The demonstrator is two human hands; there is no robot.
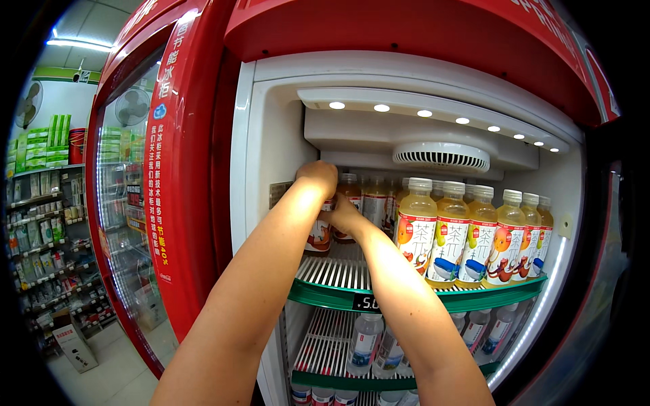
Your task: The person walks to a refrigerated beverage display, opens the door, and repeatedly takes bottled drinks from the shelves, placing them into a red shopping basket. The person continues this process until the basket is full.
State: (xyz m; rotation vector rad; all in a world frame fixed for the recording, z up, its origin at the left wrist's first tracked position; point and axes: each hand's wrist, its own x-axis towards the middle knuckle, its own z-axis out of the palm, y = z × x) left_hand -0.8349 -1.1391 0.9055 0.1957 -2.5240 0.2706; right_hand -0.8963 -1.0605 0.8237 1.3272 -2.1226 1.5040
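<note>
Both arms reach into a lit drinks fridge. On the upper shelf's left side, my left hand (317,177) is at the top of a labelled tea bottle (319,236), covering its cap. Lower and just right of it, my right hand (345,215) has its fingertips at the side of that bottle. Whether either hand grips it cannot be told. Another dark tea bottle (350,188) stands right behind my right hand. A front group of light yellow tea bottles (416,228) stands upright to the right on the wire shelf (332,271).
The green shelf edge (325,294) crosses below my forearms. Clear water bottles (364,345) stand on the shelf beneath. A round vent (442,156) and a lamp strip (355,101) hang above. A red fridge frame (188,167) rises at the left.
</note>
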